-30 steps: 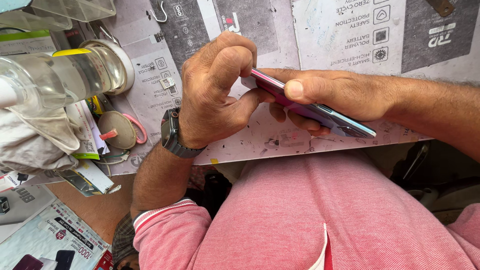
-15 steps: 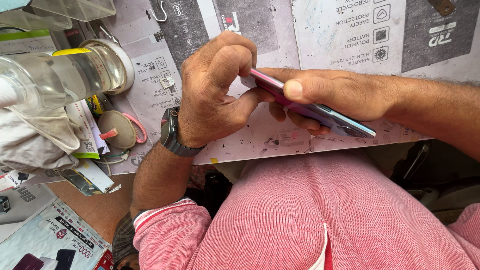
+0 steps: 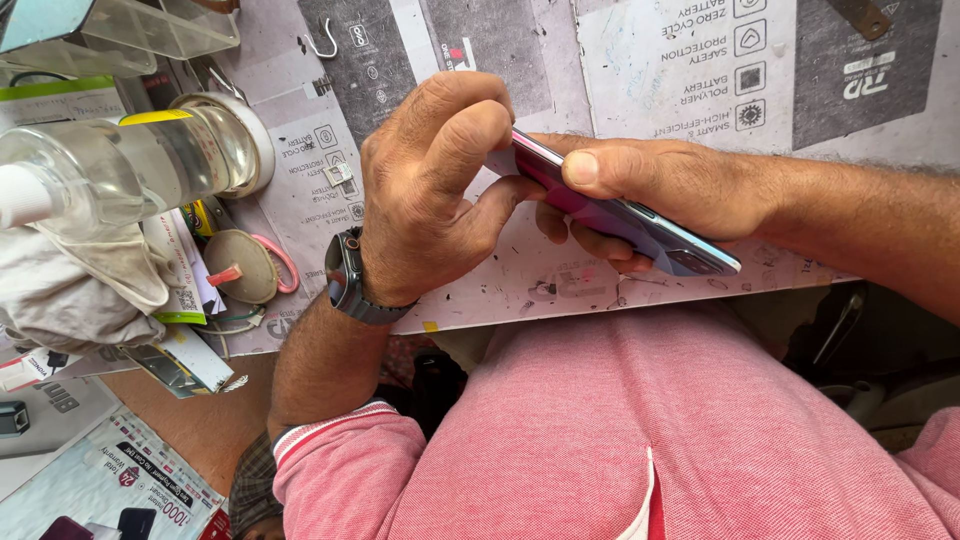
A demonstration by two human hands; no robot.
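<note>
Smartphone (image 3: 610,215), pink-edged, sits clamped edge-up in the right hand (image 3: 660,195) above the worktable's (image 3: 640,90) near edge. Left hand (image 3: 430,190) curls tight, fingertips pinching its upper end.

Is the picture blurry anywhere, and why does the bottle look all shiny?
Head view: the left hand, right hand and the phone they grip look sharp in soft, even light; the clear bottle at the left edge is close to the camera, slightly soft, with pale glare on its side; shadow sits under the table edge beside the pink shirt.
</note>
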